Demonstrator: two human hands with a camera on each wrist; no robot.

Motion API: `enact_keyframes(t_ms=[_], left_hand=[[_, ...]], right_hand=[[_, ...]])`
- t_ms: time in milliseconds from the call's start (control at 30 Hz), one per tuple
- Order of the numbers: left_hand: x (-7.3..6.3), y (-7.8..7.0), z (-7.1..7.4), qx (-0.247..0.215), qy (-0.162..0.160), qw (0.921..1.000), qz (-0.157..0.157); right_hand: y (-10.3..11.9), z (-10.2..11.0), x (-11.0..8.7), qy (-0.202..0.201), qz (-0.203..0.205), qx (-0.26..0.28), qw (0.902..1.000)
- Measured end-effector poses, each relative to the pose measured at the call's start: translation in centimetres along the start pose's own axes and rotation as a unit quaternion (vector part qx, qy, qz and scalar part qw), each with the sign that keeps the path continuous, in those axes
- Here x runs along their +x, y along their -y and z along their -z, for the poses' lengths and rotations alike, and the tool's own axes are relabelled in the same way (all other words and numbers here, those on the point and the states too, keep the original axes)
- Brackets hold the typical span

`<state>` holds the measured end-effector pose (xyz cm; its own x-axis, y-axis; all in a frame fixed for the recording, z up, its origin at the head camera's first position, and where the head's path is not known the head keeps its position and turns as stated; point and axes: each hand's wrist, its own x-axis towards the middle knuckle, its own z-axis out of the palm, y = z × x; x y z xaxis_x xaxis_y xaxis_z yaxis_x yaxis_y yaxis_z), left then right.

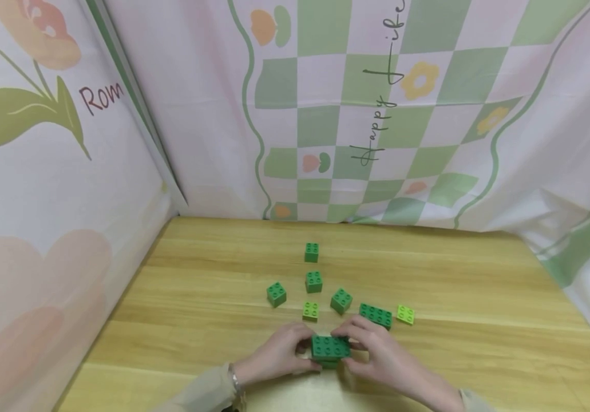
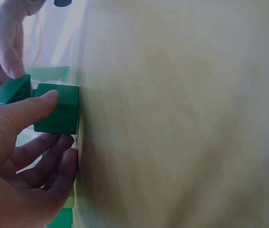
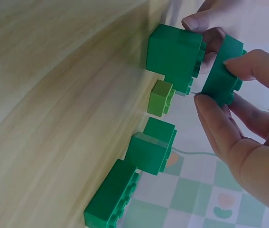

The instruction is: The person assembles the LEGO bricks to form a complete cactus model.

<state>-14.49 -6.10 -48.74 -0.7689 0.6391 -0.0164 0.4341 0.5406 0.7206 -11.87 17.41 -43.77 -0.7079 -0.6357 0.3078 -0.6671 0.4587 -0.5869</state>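
My left hand (image 1: 283, 352) grips a green building block (image 2: 65, 111) that stands on the table, its thumb pressed against the side. Just above that block, my right hand (image 1: 383, 353) pinches a longer dark green building brick (image 3: 223, 71) between thumb and fingers. The right wrist view shows this brick tilted, with a gap between it and the studs of the lower block. Seen from the head, the brick covers most of the block.
Beyond the hands lie a lime block (image 1: 311, 311), several small green blocks (image 1: 313, 281), a long dark green brick (image 1: 375, 315) and a flat lime piece (image 1: 405, 314). Patterned curtains (image 1: 212, 143) border the wooden table (image 1: 212, 257) at the back and left.
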Motion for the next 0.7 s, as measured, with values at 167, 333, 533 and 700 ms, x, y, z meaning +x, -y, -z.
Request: enact_keyframes(t_ms=[167, 333, 533, 700], left_hand=[[-0.06, -0.02, 0.06, -0.023, 0.001, 0.9997, 0.004], [-0.19, -0.01, 0.09, -0.044, 0.001, 0.9990, 0.006], [-0.19, 0.03, 0.08, -0.035, -0.002, 0.9994, 0.005], [-0.24, 0.08, 0.11, -0.022, -0.004, 0.9997, 0.006]], right_hand=[[-0.02, -0.25, 0.05, -0.011, 0.012, -0.016, 0.9997], [-0.10, -0.45, 0.10, -0.015, 0.022, -0.028, 0.9993], [0.06, -0.62, 0.26, -0.002, 0.005, -0.027, 0.9996], [0.17, -0.79, 0.41, 0.005, -0.004, -0.029, 0.9996]])
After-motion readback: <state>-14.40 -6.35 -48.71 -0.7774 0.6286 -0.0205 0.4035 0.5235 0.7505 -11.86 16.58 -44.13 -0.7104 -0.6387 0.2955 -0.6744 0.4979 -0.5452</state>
